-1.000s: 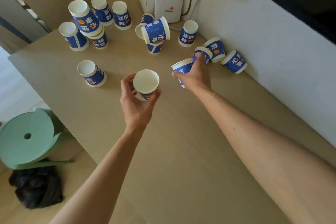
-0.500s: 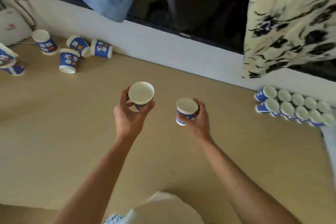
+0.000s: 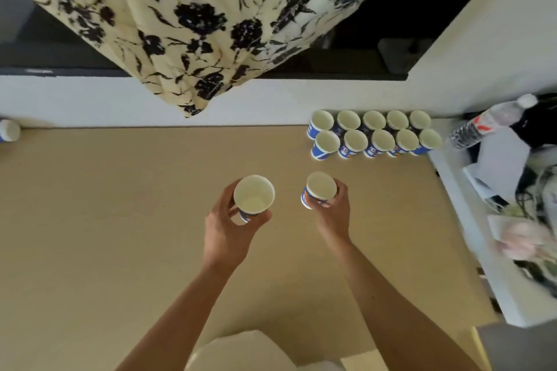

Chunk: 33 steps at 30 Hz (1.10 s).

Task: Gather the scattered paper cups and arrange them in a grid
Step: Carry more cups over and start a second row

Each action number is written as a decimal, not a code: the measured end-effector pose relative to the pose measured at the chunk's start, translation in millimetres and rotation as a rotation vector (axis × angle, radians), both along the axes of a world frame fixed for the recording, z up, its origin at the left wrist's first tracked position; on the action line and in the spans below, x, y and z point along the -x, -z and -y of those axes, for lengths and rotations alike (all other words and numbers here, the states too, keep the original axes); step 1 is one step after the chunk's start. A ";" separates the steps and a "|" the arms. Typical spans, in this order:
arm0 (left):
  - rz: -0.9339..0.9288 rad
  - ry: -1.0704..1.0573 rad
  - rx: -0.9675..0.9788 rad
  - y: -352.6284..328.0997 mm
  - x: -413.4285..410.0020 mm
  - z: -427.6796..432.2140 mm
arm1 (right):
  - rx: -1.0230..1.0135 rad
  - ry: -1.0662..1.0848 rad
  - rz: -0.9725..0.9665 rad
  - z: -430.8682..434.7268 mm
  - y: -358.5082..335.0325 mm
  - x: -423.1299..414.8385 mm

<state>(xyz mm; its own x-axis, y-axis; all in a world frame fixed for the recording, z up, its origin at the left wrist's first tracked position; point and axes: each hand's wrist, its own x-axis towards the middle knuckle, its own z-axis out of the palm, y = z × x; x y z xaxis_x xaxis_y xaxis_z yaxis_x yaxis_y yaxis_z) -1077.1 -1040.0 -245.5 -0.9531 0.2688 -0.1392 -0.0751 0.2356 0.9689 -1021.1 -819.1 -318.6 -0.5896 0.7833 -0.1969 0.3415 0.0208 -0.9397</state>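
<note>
Head view: upright paper cup (image 3: 254,198) held in left hand (image 3: 228,232) grip; second cup (image 3: 319,190), apparently tilted, clasped in right hand (image 3: 333,215); both above table (image 3: 120,220).

A floral curtain (image 3: 193,24) is hanging well above and beyond the fingers. A plastic water bottle (image 3: 482,123) is lying far to their right, beside a cluttered white shelf (image 3: 494,250), while the tan tabletop (image 3: 105,220) is spreading beneath them.
</note>
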 end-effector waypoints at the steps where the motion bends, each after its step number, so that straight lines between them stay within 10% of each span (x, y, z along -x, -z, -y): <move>1: 0.003 0.011 0.002 0.9 -7.6 -16.5 | 0.003 0.013 0.007 -15.8 4.5 -3.3; 33: 0.004 0.044 0.170 11.1 -52.6 -131.3 | -0.122 -0.185 0.014 -125.4 55.0 39.4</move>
